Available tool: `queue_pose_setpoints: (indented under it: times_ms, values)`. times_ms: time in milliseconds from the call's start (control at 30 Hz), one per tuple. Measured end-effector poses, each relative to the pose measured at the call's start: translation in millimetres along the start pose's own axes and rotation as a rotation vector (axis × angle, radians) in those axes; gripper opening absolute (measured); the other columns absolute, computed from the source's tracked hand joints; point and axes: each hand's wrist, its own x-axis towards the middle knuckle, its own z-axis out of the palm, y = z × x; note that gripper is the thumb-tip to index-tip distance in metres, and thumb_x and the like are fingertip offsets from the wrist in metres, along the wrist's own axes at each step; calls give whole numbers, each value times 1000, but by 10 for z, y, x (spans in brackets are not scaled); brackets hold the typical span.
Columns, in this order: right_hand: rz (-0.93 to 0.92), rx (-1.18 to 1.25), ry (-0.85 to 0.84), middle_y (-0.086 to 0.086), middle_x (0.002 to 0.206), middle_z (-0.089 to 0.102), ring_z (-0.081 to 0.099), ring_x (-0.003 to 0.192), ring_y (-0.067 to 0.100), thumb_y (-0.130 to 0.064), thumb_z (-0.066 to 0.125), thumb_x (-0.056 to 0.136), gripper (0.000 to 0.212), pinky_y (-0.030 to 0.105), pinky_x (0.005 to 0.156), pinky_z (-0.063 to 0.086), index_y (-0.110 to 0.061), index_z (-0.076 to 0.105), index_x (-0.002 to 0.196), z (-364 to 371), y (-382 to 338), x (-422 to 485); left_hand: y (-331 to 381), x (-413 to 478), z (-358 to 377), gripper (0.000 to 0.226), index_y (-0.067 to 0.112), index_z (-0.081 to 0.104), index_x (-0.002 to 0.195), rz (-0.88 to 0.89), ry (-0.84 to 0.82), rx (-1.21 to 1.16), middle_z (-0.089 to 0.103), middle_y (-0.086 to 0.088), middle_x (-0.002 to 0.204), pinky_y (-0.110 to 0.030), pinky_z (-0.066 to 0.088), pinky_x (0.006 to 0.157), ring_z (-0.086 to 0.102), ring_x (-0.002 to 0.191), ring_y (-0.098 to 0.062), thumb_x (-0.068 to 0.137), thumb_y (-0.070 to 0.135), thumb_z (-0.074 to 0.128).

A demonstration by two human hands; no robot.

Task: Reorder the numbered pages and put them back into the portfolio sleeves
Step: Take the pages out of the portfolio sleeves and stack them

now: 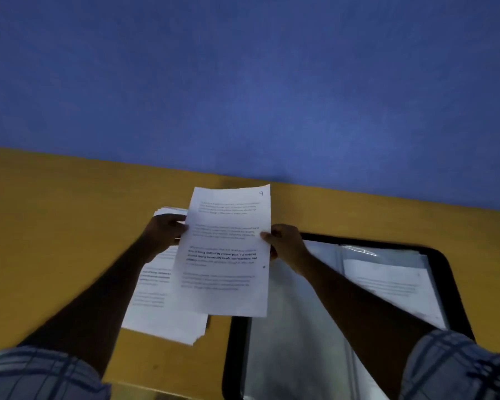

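A white printed page (228, 255) with a handwritten 9 in its top right corner is held up above the table. My left hand (163, 230) pinches its left edge and my right hand (286, 243) pinches its right edge. Under the page and my left arm lies a loose stack of other printed pages (159, 310). To the right, an open black portfolio (445, 264) lies flat; its clear sleeves shine, and one sleeve on the right side holds a printed page (393, 287).
The yellow-brown table (55, 241) runs across the view and ends against a blue wall (243, 82) behind it. My checked sleeves show at the bottom corners.
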Motion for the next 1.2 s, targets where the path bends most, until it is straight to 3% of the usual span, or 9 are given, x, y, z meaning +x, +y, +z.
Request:
queue_pose_setpoints:
  times_ms: [100,267,333,467,533,700,833,1000,1200]
  values:
    - [62,8,-62,19,102,71,71,86,31,-10,58,98,15,40,67,61,2,65,102,344,139,40,-272,-96,-297,24,3,67,110,-51,78,68,74,-11,85,-33,60,68,69,80,-26,91,-9,60]
    - [160,-38,-128,19,111,68,69,98,34,-6,57,98,11,36,67,60,0,63,105,855,304,24,-653,-226,-697,29,-1,65,119,-74,226,233,72,-18,97,-40,58,76,69,87,-30,91,-1,64]
    - [145,-103,-124,17,105,69,71,89,28,-7,62,95,11,32,65,60,-1,64,104,1010,355,27,-759,-252,-826,28,5,68,118,-62,268,350,73,-14,96,-41,58,79,70,87,-30,89,4,68]
    - [88,-239,-62,12,71,68,64,51,13,-6,73,85,15,30,58,60,-5,62,76,1259,436,55,-931,-266,-986,27,11,73,112,-42,349,494,74,-11,101,-41,56,84,69,91,-29,86,11,73]
    - [84,-224,-43,16,73,67,62,44,8,-4,75,84,15,26,49,56,5,63,86,1366,453,76,-965,-259,-1002,26,10,73,113,-41,372,519,74,-12,105,-36,54,84,68,93,-29,86,10,73]
    - [68,-245,-25,21,92,67,66,55,17,-6,79,81,30,23,46,53,-3,55,98,1415,493,86,-1004,-254,-954,27,10,73,113,-43,374,572,72,-10,112,-30,45,82,65,103,-29,86,10,72]
    - [-21,-398,17,10,88,66,70,72,23,-13,83,75,38,40,63,62,-18,48,89,1294,556,110,-1080,-252,-934,28,9,72,113,-37,379,549,73,-9,110,-29,48,85,67,99,-24,85,11,74]
    - [-103,-529,3,-3,92,58,59,84,13,-20,80,80,36,17,59,44,-13,55,105,1111,578,77,-1088,-277,-815,46,6,62,129,-17,405,543,66,-12,126,-39,50,98,63,113,-29,85,11,75]
    - [-250,-637,-46,-9,77,52,52,68,3,-16,65,88,14,18,59,43,-16,56,99,899,578,-60,-1095,-414,-512,60,12,48,140,141,316,789,47,-13,146,-51,45,105,47,131,-34,89,34,70]
